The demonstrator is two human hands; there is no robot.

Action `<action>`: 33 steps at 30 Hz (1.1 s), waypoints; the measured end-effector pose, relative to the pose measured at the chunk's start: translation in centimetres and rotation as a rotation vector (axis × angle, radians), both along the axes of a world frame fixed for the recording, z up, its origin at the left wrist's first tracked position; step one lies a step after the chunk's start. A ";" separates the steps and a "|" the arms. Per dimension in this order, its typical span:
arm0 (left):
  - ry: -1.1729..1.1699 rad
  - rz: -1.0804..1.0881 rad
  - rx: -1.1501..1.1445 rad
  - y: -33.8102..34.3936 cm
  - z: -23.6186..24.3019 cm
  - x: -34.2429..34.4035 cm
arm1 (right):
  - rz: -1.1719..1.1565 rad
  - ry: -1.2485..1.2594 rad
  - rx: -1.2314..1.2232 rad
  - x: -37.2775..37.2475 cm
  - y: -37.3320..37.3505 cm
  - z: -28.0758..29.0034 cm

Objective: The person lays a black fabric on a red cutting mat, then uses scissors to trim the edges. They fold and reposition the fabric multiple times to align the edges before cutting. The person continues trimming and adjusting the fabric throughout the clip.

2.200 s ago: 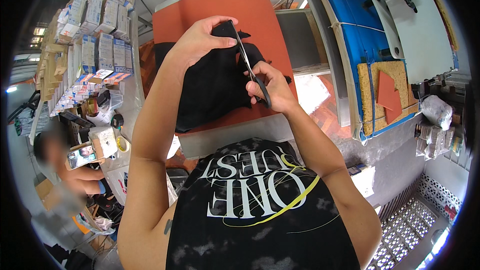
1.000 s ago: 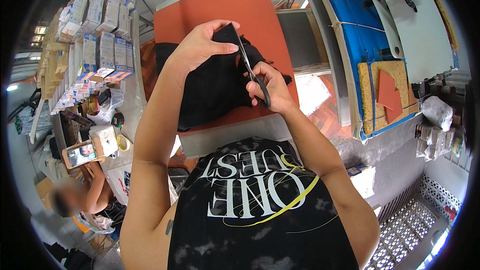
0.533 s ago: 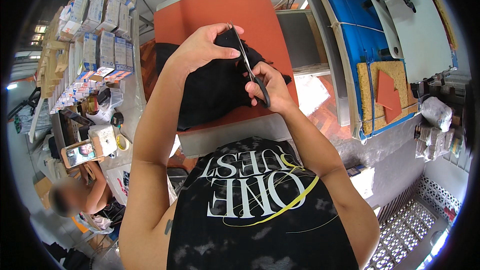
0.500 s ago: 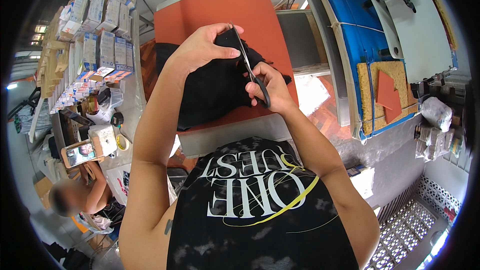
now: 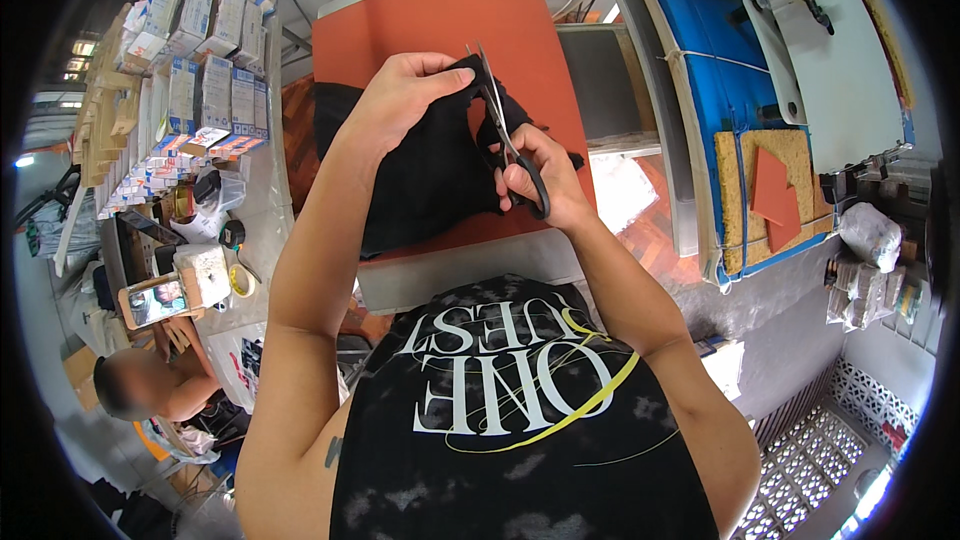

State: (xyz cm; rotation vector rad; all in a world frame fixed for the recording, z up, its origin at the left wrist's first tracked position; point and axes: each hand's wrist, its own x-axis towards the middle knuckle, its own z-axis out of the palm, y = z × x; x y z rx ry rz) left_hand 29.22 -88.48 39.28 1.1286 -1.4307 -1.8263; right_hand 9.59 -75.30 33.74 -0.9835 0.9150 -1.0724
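Note:
Black cloth (image 5: 420,185) lies bunched on an orange-red padded board (image 5: 440,15) in front of me. My left hand (image 5: 400,105) is closed in a pinch on a raised edge of it, thumb on top. My right hand (image 5: 540,170) grips black-handled scissors (image 5: 497,105), fingers through the loops. The blades point away from me and stand slightly apart, right beside the pinched edge. Whether cloth lies between the blades is hard to make out against the black.
Stacked cardboard boxes (image 5: 215,100) fill the left shelf. Below them are a tape roll (image 5: 241,281) and a propped phone (image 5: 157,302); another person (image 5: 170,385) sits nearby. To the right, a blue-covered bench (image 5: 700,80) carries a yellowish board (image 5: 738,200) with orange-red scraps (image 5: 775,195).
My left hand's spread thumb and fingers have closed together on the cloth edge. The scissor blades have parted a little, and my right hand has shifted slightly.

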 end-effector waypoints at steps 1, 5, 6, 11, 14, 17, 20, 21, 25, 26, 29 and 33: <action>-0.031 -0.003 -0.005 0.1 0.1 -0.1 | -0.004 0.007 -0.002 0.0 -0.1 0.1; -0.088 -0.005 -0.035 0.4 0.5 -0.3 | -0.004 0.044 -0.008 0.0 -0.4 0.3; -0.104 -0.002 -0.040 0.5 0.6 -0.4 | -0.005 0.054 -0.007 0.0 -0.4 0.2; -0.192 -0.021 -0.047 0.5 1.3 -0.5 | -0.006 0.051 -0.017 0.2 -0.5 -0.3; -0.190 -0.030 -0.056 0.5 1.6 -0.5 | -0.009 0.031 0.002 0.2 -0.3 -0.4; -0.147 -0.021 -0.053 0.5 1.8 -0.5 | -0.013 0.009 0.039 0.1 -0.1 -0.4; -0.111 0.002 -0.051 0.3 1.6 -0.5 | 0.000 0.006 0.028 0.1 -0.1 -0.2; -0.112 0.017 -0.041 0.3 1.5 -0.6 | 0.004 -0.009 0.000 0.2 -0.1 -0.2; -0.109 0.005 -0.060 0.2 1.5 -0.4 | 0.014 -0.023 -0.041 0.1 -0.1 0.1; -0.121 0.010 -0.063 0.3 1.5 -0.4 | 0.019 -0.016 -0.040 0.1 -0.1 0.1; -0.155 0.014 -0.078 0.5 1.6 -0.5 | 0.006 0.047 -0.024 0.1 -0.3 0.2; -0.176 0.023 -0.092 0.8 1.8 -0.8 | -0.030 0.012 0.001 0.5 -0.5 0.1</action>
